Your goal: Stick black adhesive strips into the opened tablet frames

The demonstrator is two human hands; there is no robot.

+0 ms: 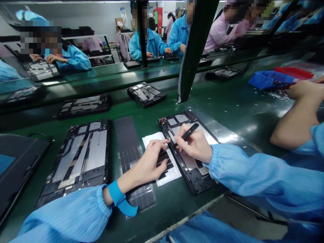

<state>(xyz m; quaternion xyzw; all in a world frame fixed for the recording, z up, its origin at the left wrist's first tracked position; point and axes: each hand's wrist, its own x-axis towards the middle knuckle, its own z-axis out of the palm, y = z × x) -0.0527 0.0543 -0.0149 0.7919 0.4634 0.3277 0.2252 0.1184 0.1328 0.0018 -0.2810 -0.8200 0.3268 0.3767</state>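
My right hand (193,143) is closed around black tweezers (190,131), pointed down at an opened tablet (186,118) with silver plates and black frame. The tips of the tweezers are hidden behind my fingers. My left hand (152,160), with a blue wrist strap (116,193), rests over a white sheet with black strips (167,175). Its thumb and index finger are apart, and the index fingertip is at the tablet's left edge. Under my left wrist lies a clear sheet with dark strips (128,135).
A second opened tablet (97,148) lies on the left, near a dark device (20,162). More opened tablets (146,94) sit farther back. A green post (193,60) rises ahead. At right are a blue bin (272,79), a red bin (295,72) and a co-worker's arm (295,118).
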